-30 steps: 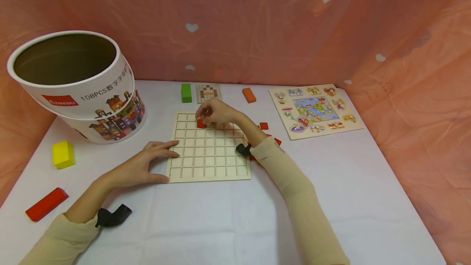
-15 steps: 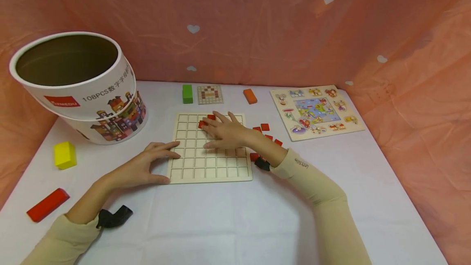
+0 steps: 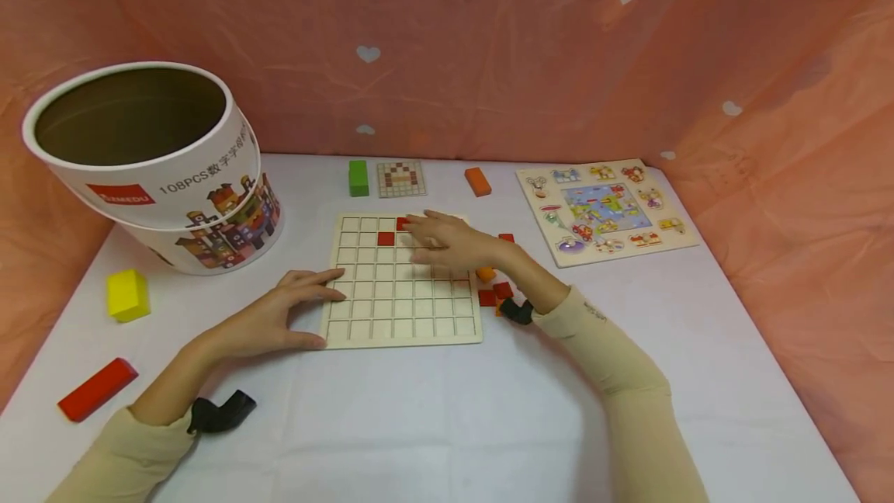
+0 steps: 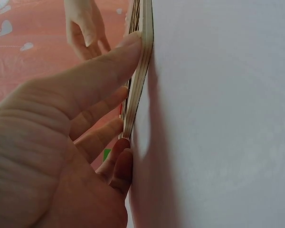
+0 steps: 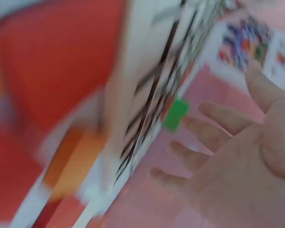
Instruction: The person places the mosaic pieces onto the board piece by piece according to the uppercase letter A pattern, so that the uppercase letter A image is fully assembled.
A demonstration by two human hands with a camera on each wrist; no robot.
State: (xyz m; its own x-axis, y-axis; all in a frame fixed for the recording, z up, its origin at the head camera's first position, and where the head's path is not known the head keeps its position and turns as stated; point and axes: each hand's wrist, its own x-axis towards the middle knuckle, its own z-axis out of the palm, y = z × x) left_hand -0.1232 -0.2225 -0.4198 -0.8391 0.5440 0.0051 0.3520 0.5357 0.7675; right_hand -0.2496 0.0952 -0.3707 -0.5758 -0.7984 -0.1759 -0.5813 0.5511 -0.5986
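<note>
Wooden and pale, the grid board (image 3: 401, 279) lies flat on the table (image 3: 433, 410), with two red square tiles seated in its far rows: one (image 3: 386, 238) in the second row and one (image 3: 403, 223) in the top row, at 1 o'clock from it. Loose tiles lie just off the board's right edge, at 3 o'clock: red ones (image 3: 494, 293) and an orange one (image 3: 485, 274).

The work in hand looks like filling the grid from that loose pile. To do it well, I judge the board should stay pinned so seated tiles do not jump, and each new tile should be pinched by its edges and lowered square into its cell rather than slid across the ribs.

The left hand (image 3: 268, 317) braces the board's near-left corner; the left wrist view shows the thumb (image 4: 109, 66) and curled fingertips pressed against the board's thin edge, so this grip is steadying the board. The right hand (image 3: 454, 243) hovers palm down over the board's far-right cells, fingers spread and relaxed, its grip released and holding nothing, the forearm running back toward 5 o'clock over the loose tiles.
</note>
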